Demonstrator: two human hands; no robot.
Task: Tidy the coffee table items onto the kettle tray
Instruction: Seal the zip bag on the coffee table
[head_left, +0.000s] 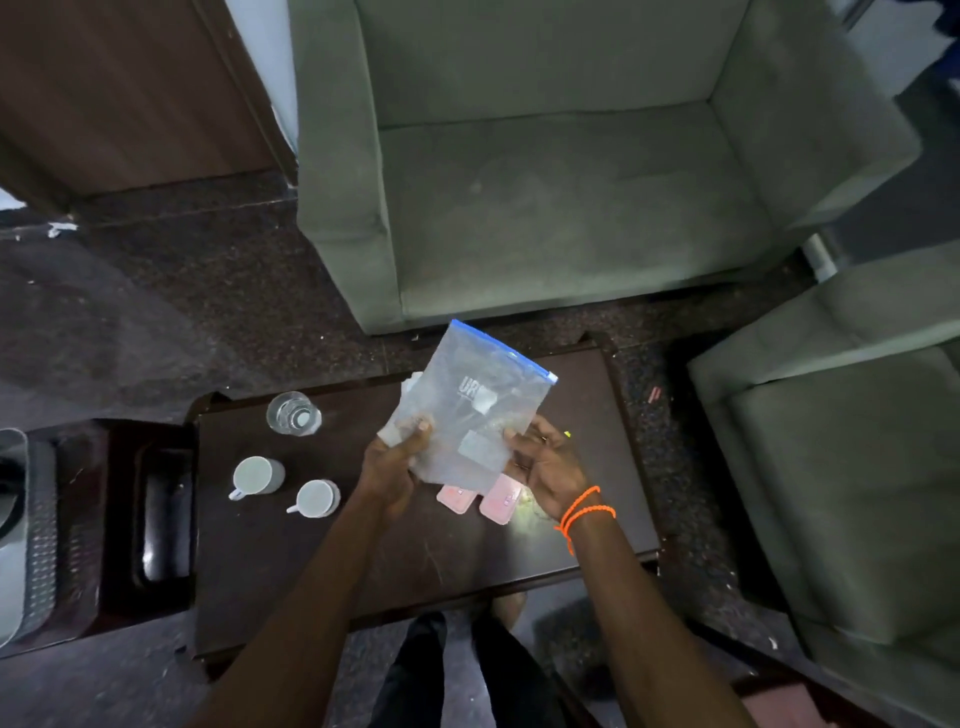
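Both hands hold a clear zip bag with a blue seal above the dark coffee table. My left hand grips its lower left edge, thumb on top. My right hand holds its lower right edge with curled fingers. White labels or sachets show through the plastic. Two pink packets lie on the table just under the bag. Two white cups and a glass stand on the table's left part. A dark tray sits on a lower stand to the left.
A green armchair faces the table from the far side, and a second one stands to the right. A grey textured object lies at the far left edge. Dark speckled floor surrounds the table. My legs show below the near edge.
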